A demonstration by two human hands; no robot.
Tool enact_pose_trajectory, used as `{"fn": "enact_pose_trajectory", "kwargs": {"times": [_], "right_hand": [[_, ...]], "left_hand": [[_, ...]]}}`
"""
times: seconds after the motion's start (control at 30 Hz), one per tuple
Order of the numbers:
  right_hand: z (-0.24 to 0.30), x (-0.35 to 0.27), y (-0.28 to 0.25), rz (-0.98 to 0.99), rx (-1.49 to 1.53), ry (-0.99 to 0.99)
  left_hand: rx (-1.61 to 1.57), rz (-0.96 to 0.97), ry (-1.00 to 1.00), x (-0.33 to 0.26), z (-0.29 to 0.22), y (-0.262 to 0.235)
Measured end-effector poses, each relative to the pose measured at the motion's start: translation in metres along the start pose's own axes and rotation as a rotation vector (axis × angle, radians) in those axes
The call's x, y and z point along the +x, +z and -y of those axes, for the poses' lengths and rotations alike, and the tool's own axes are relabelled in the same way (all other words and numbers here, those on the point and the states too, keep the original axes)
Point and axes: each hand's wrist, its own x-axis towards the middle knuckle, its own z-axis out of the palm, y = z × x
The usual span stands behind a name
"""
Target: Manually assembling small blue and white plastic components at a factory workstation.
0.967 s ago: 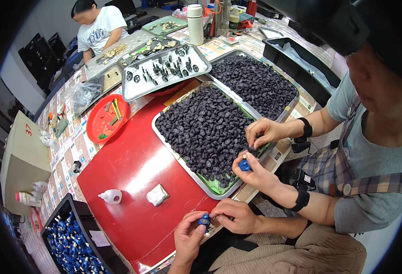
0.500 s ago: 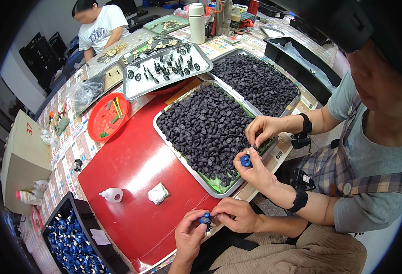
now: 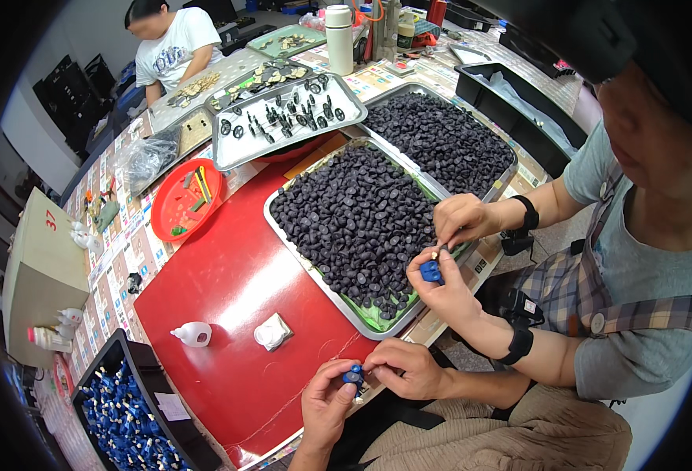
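Observation:
At the red board's near edge, my left hand [image 3: 326, 408] grips a small blue plastic figure part [image 3: 353, 377] between thumb and fingers. A pale bit shows at the part's lower end. My right hand [image 3: 407, 369] is closed in a pinch right beside it, touching its right side; a tiny dark piece seems to sit at the fingertips, too small to name. Just beyond lies a tray [image 3: 295, 247] heaped with small dark rounded pieces [image 3: 354, 220]. A small white squeeze bottle [image 3: 193, 334] and a white pad [image 3: 272, 333] rest on the red board [image 3: 228, 290].
To my right, a co-worker's hands [image 3: 444, 271] hold another blue part [image 3: 431, 272]. A black bin [image 3: 146, 353] of blue parts stands at lower left. Farther off are a red plate [image 3: 177, 220], a tray of black pieces [image 3: 232, 157] and another person [image 3: 175, 51].
The co-worker's hands have shifted slightly right and turned their blue part. My own hands stay nearly in place, with the blue part tilted a little.

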Motion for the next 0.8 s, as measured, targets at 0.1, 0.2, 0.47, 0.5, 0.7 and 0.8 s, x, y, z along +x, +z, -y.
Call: {"fn": "enact_pose_trajectory", "kwargs": {"times": [0.1, 0.2, 0.47, 0.5, 0.7, 0.8], "right_hand": [[0.0001, -0.0001, 0.0005, 0.004, 0.009, 0.01], [0.0017, -0.0005, 0.0009, -0.005, 0.024, 0.042], [0.0005, -0.0012, 0.0006, -0.002, 0.024, 0.067], [0.0003, -0.0013, 0.0007, -0.002, 0.027, 0.07], [-0.0003, -0.0011, 0.0006, -0.004, 0.024, 0.069], [-0.0001, -0.0006, 0.0007, -0.002, 0.023, 0.069]], "left_hand": [[-0.011, -0.004, -0.002, -0.0002, -0.0002, 0.0005], [-0.021, -0.007, -0.007, 0.0001, -0.0016, 0.0019], [-0.018, -0.008, -0.012, 0.0002, -0.0003, 0.001], [-0.015, -0.009, -0.015, 0.0002, -0.0001, 0.0007], [-0.002, -0.006, -0.006, 0.0011, -0.0001, 0.0007], [-0.004, -0.006, -0.003, 0.0012, -0.0003, 0.0006]]}}
